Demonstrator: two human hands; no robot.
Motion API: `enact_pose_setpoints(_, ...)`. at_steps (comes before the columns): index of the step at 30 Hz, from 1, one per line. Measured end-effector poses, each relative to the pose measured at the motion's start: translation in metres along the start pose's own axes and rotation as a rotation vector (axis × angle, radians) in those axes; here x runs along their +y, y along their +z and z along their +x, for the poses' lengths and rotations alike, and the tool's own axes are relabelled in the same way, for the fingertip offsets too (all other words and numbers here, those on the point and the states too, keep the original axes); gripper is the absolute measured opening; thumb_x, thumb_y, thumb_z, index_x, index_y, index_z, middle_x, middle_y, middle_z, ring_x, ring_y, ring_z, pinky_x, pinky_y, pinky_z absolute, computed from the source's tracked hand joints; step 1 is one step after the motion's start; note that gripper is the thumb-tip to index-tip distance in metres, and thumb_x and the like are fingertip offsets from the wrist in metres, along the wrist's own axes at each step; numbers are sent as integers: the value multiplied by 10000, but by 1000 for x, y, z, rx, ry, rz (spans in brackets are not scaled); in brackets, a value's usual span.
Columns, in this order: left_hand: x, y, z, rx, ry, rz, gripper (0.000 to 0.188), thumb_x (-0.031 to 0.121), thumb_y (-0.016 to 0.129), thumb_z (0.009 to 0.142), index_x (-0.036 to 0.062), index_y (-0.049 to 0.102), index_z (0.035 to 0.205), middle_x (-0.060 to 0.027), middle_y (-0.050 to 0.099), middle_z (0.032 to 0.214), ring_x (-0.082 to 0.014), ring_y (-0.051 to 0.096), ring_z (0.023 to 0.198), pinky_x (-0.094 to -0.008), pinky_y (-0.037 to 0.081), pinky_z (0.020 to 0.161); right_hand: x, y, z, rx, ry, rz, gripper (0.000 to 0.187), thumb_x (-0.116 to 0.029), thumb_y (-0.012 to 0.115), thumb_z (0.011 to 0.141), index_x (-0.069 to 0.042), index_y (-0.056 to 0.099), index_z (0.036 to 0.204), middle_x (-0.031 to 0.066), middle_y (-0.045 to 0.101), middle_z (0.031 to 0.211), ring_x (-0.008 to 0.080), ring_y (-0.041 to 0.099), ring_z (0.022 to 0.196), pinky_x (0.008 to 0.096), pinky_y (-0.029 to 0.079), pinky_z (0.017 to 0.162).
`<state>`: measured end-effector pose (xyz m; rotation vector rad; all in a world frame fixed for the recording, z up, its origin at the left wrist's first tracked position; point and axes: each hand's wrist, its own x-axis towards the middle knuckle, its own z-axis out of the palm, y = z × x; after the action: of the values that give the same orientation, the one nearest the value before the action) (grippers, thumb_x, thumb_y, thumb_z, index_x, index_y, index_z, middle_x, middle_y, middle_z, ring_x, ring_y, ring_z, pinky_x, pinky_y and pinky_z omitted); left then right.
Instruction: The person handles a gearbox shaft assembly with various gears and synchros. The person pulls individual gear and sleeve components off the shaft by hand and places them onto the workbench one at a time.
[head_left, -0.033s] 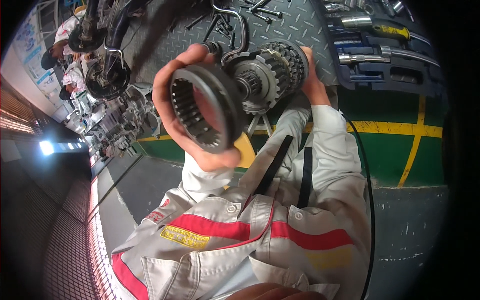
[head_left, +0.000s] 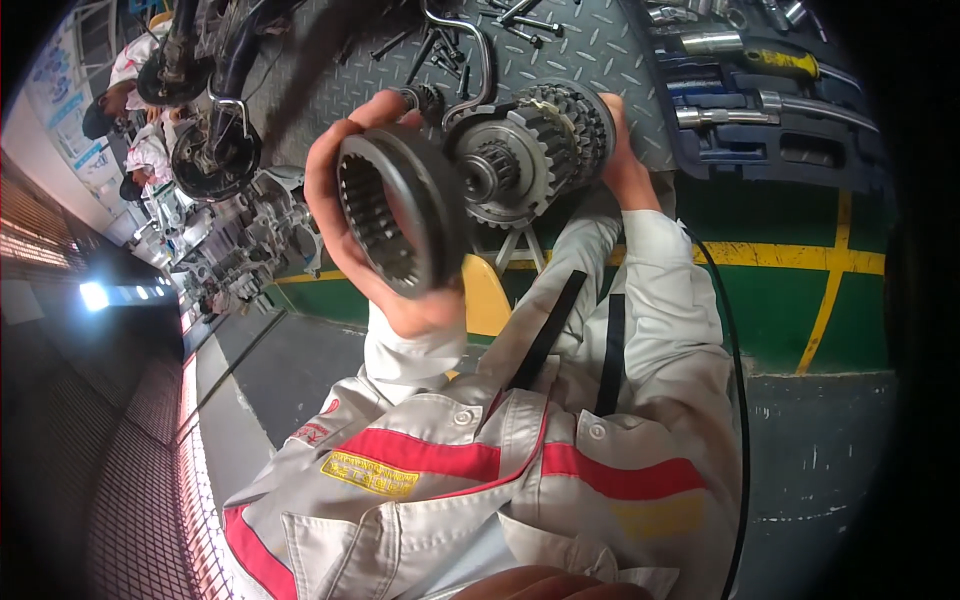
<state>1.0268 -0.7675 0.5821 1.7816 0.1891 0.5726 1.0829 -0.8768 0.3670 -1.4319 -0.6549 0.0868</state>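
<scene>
A dark steel synchronizer sleeve (head_left: 432, 205) with teeth round its inner wall sits in my left hand (head_left: 324, 185), thumb and fingers curled about its rim. Its toothed opening is turned to the left. On the right, my right hand (head_left: 627, 170) grips the far end of a gear shaft assembly (head_left: 535, 150), a stack of toothed gears and rings with a small splined hub at the near end. Most of my right fingers are hidden behind the gears. The sleeve is close beside the splined hub, partly overlapping it in view; whether they touch I cannot tell.
Loose bolts (head_left: 425, 55) and a bent metal bar (head_left: 488, 60) lie on the tread-plate bench (head_left: 590, 50). An open socket tool case (head_left: 730, 150) is at the right. Farther left are metal housings (head_left: 270, 225) and people in pale clothing (head_left: 150, 150). A black cable (head_left: 738, 400) hangs by my right arm.
My left hand and the sleeve have shifted slightly left and up, a little away from the gear assembly, uncovering more of its splined hub. My right hand has hardly moved.
</scene>
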Motion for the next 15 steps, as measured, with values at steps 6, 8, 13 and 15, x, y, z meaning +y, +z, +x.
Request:
enact_pose_setpoints(6,-19,-15,-19,150,-363,-467,658,552,485,881,72,438,1328,-216,379,1393,-329,361,1296,-451,297,1073,-10,2,10,23,-82,-5,126,-63,667,618,-11,561,662,147,595,678,352,580,634,356,443,567)
enact_pose_setpoints(8,-15,-10,-19,284,-574,-730,662,621,354,901,91,554,1245,-210,360,1412,-343,368,1287,-497,290,1067,-8,1,9,44,-109,-39,130,-61,669,612,-9,563,666,145,601,682,352,586,641,357,452,574)
enact_pose_setpoints(13,-115,-66,-99,114,-397,372,457,254,628,844,-14,507,1194,-141,514,1249,-249,519,1128,-351,429,972,-2,1,4,15,-135,-116,133,-65,674,606,-13,567,666,145,605,684,351,595,652,357,456,565)
enact_pose_setpoints(15,-133,-68,-111,11,-397,528,568,142,698,756,-25,458,1244,-150,501,1265,-247,513,1133,-355,416,978,-1,4,10,17,-155,-120,135,-68,677,605,-15,569,666,146,605,685,349,597,653,357,456,560)
